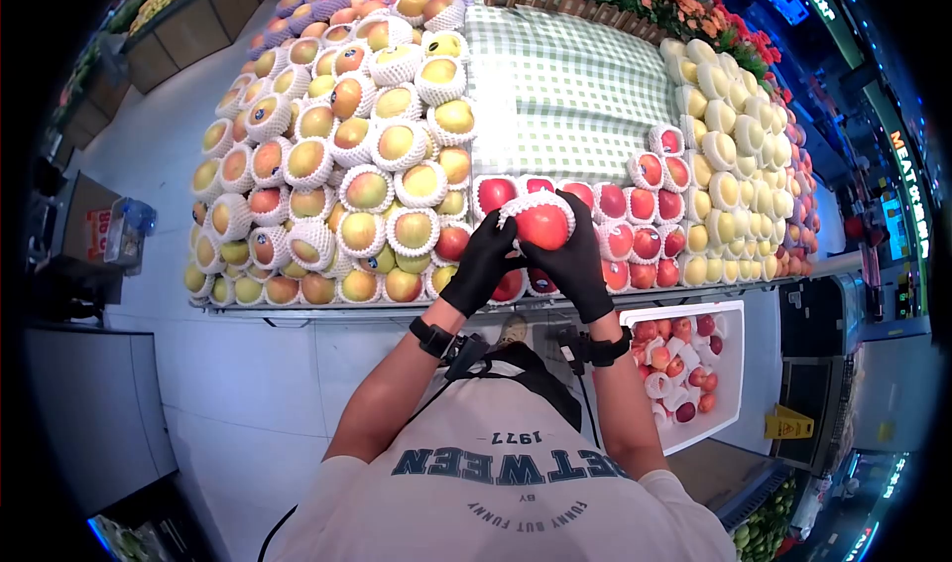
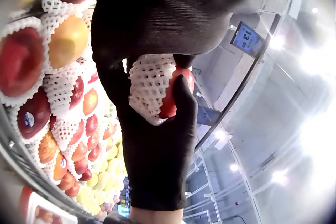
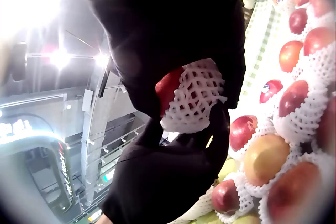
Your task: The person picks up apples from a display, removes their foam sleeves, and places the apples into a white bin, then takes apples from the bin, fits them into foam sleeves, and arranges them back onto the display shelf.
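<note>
A red apple (image 1: 543, 228) in a white foam net sleeve is held between my two black-gloved hands, above the front of the fruit display. The left hand (image 1: 483, 264) grips its left side, and the right hand (image 1: 578, 269) grips it from the right. In the left wrist view the foam net (image 2: 151, 83) wraps one side of the apple, with bare red skin next to a thumb. The right wrist view shows the net (image 3: 195, 98) between both gloves, fingers curled about it. Below the hands sit rows of red apples (image 1: 612, 202) in nets.
Yellow-red netted fruit (image 1: 397, 140) is piled at left, pale yellow fruit (image 1: 729, 135) at right. A green checkered cloth (image 1: 575, 71) covers the middle of the stand. A white foam box (image 1: 732, 364) of apples and loose nets stands at lower right, near a yellow floor sign (image 1: 788, 423).
</note>
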Available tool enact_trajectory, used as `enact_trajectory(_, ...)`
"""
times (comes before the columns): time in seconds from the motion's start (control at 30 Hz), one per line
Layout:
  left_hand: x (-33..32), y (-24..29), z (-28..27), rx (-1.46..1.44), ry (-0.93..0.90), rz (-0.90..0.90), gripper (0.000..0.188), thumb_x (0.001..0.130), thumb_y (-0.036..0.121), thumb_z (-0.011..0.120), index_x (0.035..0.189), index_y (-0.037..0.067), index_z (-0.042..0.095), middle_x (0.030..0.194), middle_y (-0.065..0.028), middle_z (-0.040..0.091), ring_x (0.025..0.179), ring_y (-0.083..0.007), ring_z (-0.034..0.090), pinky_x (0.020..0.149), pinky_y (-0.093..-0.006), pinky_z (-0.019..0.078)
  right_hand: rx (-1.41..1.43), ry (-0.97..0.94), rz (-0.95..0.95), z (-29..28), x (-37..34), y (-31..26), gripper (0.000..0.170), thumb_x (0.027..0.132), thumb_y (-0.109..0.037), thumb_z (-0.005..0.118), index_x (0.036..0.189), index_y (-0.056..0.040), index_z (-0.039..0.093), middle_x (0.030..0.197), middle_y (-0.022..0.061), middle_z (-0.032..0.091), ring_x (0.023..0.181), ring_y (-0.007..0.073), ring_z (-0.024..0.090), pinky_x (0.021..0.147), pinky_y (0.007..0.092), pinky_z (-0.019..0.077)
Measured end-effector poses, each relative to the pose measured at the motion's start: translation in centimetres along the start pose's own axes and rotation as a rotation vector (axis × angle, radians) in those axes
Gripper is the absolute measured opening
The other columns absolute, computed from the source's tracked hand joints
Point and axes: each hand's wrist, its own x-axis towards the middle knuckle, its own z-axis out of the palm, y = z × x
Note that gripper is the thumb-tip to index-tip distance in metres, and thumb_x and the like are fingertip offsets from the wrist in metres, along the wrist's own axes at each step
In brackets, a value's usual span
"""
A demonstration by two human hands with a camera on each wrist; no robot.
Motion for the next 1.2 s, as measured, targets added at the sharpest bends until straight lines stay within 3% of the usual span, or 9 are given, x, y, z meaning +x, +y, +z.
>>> enact_trajectory(0.47, -0.4, 0.6, -1.3, -0.236, 0.073, -0.173, 0.037, 0.1, 0.03, 0.044, 0.13, 0.008, 0.044, 0.131, -0.0105, 0.049, 0.115, -0.0264, 0.054, 0.09, -0.045, 0.0529, 0.004, -0.014, -0.097, 0.5, -0.4, 1.1, 0.083, 0.068, -0.019, 0.083, 0.136, -0.0011, 0.038, 0.132, 0.0136, 0.047, 0.121, 0.0236, 0.049, 0.101, 0.0362, 0.0427)
enact_trajectory(0.57, -0.7, 0.8, -1.5, -0.332, -0.056, -0.13, 0.039, 0.1, 0.029, 0.046, 0.132, 0.007, 0.043, 0.129, -0.012, 0.049, 0.12, -0.0261, 0.051, 0.09, -0.0418, 0.0533, 0.082, -0.133, 0.014, 0.2, -0.4, 0.7, 0.083, 0.069, -0.02, 0.083, 0.136, 0.0002, 0.038, 0.133, 0.014, 0.048, 0.121, 0.0233, 0.049, 0.101, 0.036, 0.0424)
enact_trajectory(0.67, -1.0, 0.3, -1.9, 0.063, -0.03, 0.115, 0.04, 0.096, 0.015, 0.054, 0.131, 0.001, 0.041, 0.126, -0.0125, 0.048, 0.115, -0.0227, 0.051, 0.089, -0.0389, 0.0544, 0.045, -0.102, 0.032, 0.6, -0.5, 0.4, 0.083, 0.07, -0.021, 0.082, 0.137, 0.0007, 0.038, 0.135, 0.0144, 0.047, 0.12, 0.0225, 0.05, 0.099, 0.0347, 0.0441)
enact_trajectory(0.73, -1.2, 3.2, -0.9, -0.351, 0.1, -0.15, 0.046, 0.088, 0.004, 0.063, 0.129, -0.003, 0.042, 0.126, -0.0126, 0.045, 0.107, -0.0216, 0.055, 0.086, -0.036, 0.0558, -0.076, -0.02, 0.033, 1.3, -0.6, 1.1, 0.074, 0.074, -0.011, 0.078, 0.137, -0.0054, 0.041, 0.132, 0.0114, 0.05, 0.112, 0.0205, 0.055, 0.09, 0.0329, 0.0493)
enact_trajectory(0.93, -0.1, 0.9, -1.6, 0.224, 0.21, 0.401, 0.054, 0.073, -0.006, 0.073, 0.122, -0.001, 0.052, 0.113, -0.0139, 0.05, 0.098, -0.0241, 0.057, 0.07, -0.0316, 0.0542, -0.333, 0.1, -0.115, 3.0, -0.6, -0.4, 0.069, 0.071, -0.01, 0.08, 0.131, -0.006, 0.045, 0.116, 0.0101, 0.052, 0.095, 0.0172, 0.056, 0.077, 0.0298, 0.0506)
enact_trajectory(1.03, 0.3, 0.6, -1.0, 0.215, 0.245, 0.396, 0.033, 0.094, 0.024, 0.058, 0.117, 0.004, 0.048, 0.106, -0.0066, 0.053, 0.092, -0.0152, 0.058, 0.065, -0.0274, 0.0512, -0.224, 0.147, -0.125, 3.9, -0.6, -0.6, 0.071, 0.068, -0.015, 0.083, 0.128, -0.0032, 0.046, 0.116, 0.0151, 0.051, 0.103, 0.0251, 0.054, 0.082, 0.0336, 0.0495)
enact_trajectory(1.1, 0.1, 0.9, -0.7, -0.274, 0.269, 0.11, 0.025, 0.094, 0.013, 0.058, 0.115, 0.002, 0.051, 0.101, -0.0083, 0.054, 0.09, -0.0164, 0.057, 0.064, -0.0239, 0.0489, -0.287, 0.142, -0.182, 4.0, -0.6, -0.8, 0.072, 0.068, -0.015, 0.083, 0.127, -0.001, 0.046, 0.117, 0.0176, 0.051, 0.107, 0.0292, 0.053, 0.087, 0.0369, 0.0478)
enact_trajectory(1.13, 0.0, 0.6, -0.3, -0.147, 0.23, 0.172, 0.022, 0.1, 0.023, 0.047, 0.112, 0.005, 0.05, 0.096, -0.005, 0.055, 0.088, -0.0128, 0.057, 0.064, -0.0209, 0.0472, -0.326, 0.143, -0.208, 4.0, -0.6, -0.7, 0.072, 0.068, -0.016, 0.083, 0.127, -0.0003, 0.046, 0.118, 0.0182, 0.051, 0.108, 0.0303, 0.053, 0.088, 0.0378, 0.0472)
enact_trajectory(1.2, 0.3, 0.2, -0.2, -0.035, 0.232, 0.22, 0.019, 0.096, 0.012, 0.049, 0.113, 0.003, 0.051, 0.099, -0.0076, 0.055, 0.09, -0.0159, 0.058, 0.065, -0.0232, 0.0485, -0.332, 0.141, -0.227, 3.7, -0.8, -1.1, 0.068, 0.068, -0.016, 0.082, 0.125, 0.001, 0.047, 0.115, 0.0187, 0.054, 0.108, 0.0328, 0.054, 0.091, 0.0401, 0.0459)
